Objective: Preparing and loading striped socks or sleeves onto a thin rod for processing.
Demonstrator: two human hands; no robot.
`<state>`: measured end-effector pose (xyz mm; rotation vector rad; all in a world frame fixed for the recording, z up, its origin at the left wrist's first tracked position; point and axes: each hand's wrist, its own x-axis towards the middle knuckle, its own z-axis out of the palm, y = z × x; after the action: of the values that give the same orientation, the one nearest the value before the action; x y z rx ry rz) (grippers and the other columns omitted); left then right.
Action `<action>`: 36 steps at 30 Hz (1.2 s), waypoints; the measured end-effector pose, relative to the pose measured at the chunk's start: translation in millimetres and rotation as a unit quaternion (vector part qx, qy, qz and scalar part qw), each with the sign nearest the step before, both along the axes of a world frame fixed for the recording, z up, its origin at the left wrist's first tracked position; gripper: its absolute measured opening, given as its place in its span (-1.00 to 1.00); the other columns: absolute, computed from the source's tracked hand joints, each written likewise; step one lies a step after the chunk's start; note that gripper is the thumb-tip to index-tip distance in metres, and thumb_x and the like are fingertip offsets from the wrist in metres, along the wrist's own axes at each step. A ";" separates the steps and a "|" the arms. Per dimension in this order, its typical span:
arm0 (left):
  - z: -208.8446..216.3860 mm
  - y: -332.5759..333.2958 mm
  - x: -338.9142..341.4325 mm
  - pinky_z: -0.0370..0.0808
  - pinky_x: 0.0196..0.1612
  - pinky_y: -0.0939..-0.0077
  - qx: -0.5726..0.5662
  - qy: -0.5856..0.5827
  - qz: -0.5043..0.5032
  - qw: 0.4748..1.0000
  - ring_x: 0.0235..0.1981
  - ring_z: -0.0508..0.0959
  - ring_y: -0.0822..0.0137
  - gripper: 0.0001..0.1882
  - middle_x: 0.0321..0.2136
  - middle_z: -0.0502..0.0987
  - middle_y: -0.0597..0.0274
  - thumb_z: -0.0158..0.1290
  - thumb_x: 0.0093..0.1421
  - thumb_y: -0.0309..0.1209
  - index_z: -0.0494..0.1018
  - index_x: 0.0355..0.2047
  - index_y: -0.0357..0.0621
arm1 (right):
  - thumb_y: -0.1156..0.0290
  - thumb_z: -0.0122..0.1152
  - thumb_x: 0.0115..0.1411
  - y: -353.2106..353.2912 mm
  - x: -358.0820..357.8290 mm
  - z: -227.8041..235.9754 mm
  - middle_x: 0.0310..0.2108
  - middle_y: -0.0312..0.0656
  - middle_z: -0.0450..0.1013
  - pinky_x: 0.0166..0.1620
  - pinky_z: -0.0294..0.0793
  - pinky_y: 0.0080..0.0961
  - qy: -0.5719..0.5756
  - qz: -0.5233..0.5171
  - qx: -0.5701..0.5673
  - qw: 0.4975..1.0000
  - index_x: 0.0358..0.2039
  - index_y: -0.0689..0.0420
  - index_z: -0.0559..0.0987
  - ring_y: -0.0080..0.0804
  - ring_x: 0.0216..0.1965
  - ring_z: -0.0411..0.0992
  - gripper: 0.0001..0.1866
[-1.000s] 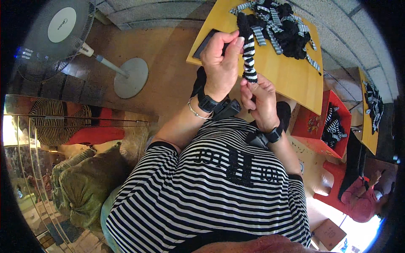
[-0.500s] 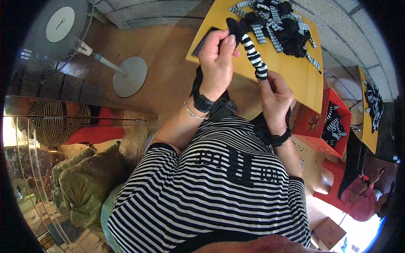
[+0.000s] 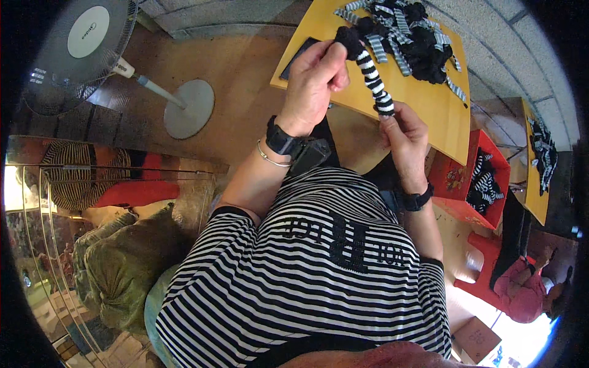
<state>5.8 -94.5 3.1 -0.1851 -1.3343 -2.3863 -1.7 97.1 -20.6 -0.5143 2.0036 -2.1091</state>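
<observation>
Between my hands, beside the table's near edge, stretches a narrow knitted piece [image 3: 372,78] with black and white stripes. Its upper end is black and bunched; I cannot tell its exact kind. The fingers of my left hand [image 3: 316,76] are closed on that black end. Lower down and to the right, my right hand [image 3: 405,135] pinches the striped end between thumb and fingers. A heap of similar black and grey-striped knitted pieces [image 3: 423,58] lies on the yellow table [image 3: 353,101], just beyond my hands. Near my left hand, a dark flat object [image 3: 299,56] is partly covered.
To the right stands a red box [image 3: 453,175] holding striped knitted pieces. Another yellow table [image 3: 535,199] bears more knitwear, with a co-worker [image 3: 521,291] near a red stool [image 3: 481,276]. A standing fan [image 3: 190,109] and a green sack [image 3: 132,264] are at left.
The striped piece has shifted slightly right and hangs a little straighter. My left hand's fingers have curled in more, and its forearm has moved a little left.
</observation>
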 end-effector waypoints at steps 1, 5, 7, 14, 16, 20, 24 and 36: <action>1.1 -1.3 0.0 0.15 -0.50 0.67 -0.021 -0.001 -0.028 0.999 -0.62 0.22 0.57 -0.77 -0.66 0.29 0.45 0.02 0.29 -0.29 0.43 -0.27 -0.25 | 0.55 0.13 0.22 1.6 1.4 -2.1 -0.54 -0.39 0.39 -0.48 0.25 -0.77 -0.001 0.000 0.001 1.000 -0.24 0.26 0.54 -0.75 -0.53 0.27 -0.89; 5.0 1.0 2.7 0.20 -0.58 0.74 0.016 0.013 0.049 0.999 -0.64 0.29 0.62 -0.83 -0.61 0.40 0.45 0.17 0.17 -0.41 0.49 -0.30 -0.23 | 0.59 0.18 0.15 7.7 7.7 -11.9 -0.53 -0.30 0.43 -0.41 0.36 -0.66 0.153 -0.059 0.113 0.980 -0.25 0.28 0.56 -0.64 -0.50 0.34 -0.87; 7.3 7.8 5.3 0.22 -0.58 0.74 0.011 0.017 0.093 0.995 -0.64 0.30 0.63 -0.84 -0.61 0.41 0.45 0.16 0.17 -0.42 0.50 -0.29 -0.24 | 0.60 0.20 0.13 8.0 10.8 -11.8 -0.53 -0.25 0.45 -0.39 0.39 -0.63 0.193 -0.080 0.128 0.970 -0.26 0.28 0.56 -0.60 -0.50 0.37 -0.86; -5.0 30.1 5.5 0.27 -0.54 0.69 -0.167 0.046 0.315 0.933 -0.60 0.32 0.62 -0.87 -0.62 0.42 0.39 0.13 0.19 -0.45 0.50 -0.31 -0.28 | 0.62 0.21 0.10 -9.1 22.2 6.1 -0.56 -0.15 0.46 -0.44 0.38 -0.61 0.304 -0.196 0.190 0.913 -0.27 0.24 0.58 -0.52 -0.55 0.40 -0.85; -3.2 31.5 2.1 0.28 -0.53 0.62 -0.258 0.110 0.374 0.884 -0.59 0.30 0.55 -0.88 -0.62 0.41 0.30 0.12 0.19 -0.49 0.46 -0.33 -0.31 | 0.62 0.22 0.10 -10.4 20.3 4.0 -0.57 -0.18 0.46 -0.45 0.39 -0.61 0.315 -0.205 0.186 0.908 -0.26 0.25 0.58 -0.54 -0.55 0.40 -0.83; -14.8 26.0 5.6 0.26 -0.54 0.64 -0.249 0.076 0.308 0.915 -0.60 0.29 0.58 -0.88 -0.64 0.39 0.37 0.09 0.22 -0.45 0.44 -0.38 -0.27 | 0.55 0.14 0.19 -4.7 5.6 2.6 -0.61 -0.34 0.41 -0.58 0.24 -0.72 0.030 -0.002 0.028 0.999 -0.28 0.25 0.59 -0.67 -0.65 0.30 -0.89; -24.6 9.3 1.4 0.29 -0.46 0.65 -0.065 0.024 0.110 0.992 -0.53 0.34 0.59 -0.85 -0.55 0.41 0.45 0.00 0.29 -0.35 0.42 -0.37 -0.15 | 0.47 0.11 0.25 -5.6 -7.0 3.9 -0.62 -0.41 0.37 -0.64 0.10 -0.81 -0.102 0.107 -0.018 0.989 -0.32 0.23 0.59 -0.77 -0.68 0.21 -0.87; -1.5 3.7 0.2 0.46 -0.22 0.38 0.001 0.045 0.060 0.997 -0.40 0.52 0.29 -0.76 -0.43 0.51 0.14 -0.07 0.32 -0.26 0.39 -0.32 -0.22 | 0.62 0.21 0.08 -4.9 5.5 2.1 -0.54 -0.12 0.47 -0.41 0.41 -0.56 0.330 -0.086 0.188 0.921 -0.31 0.27 0.58 -0.50 -0.53 0.42 -0.87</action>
<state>6.1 -90.8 1.6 -0.2038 -1.2645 -2.2526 3.9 92.2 -18.6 -1.1222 2.8223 -1.6839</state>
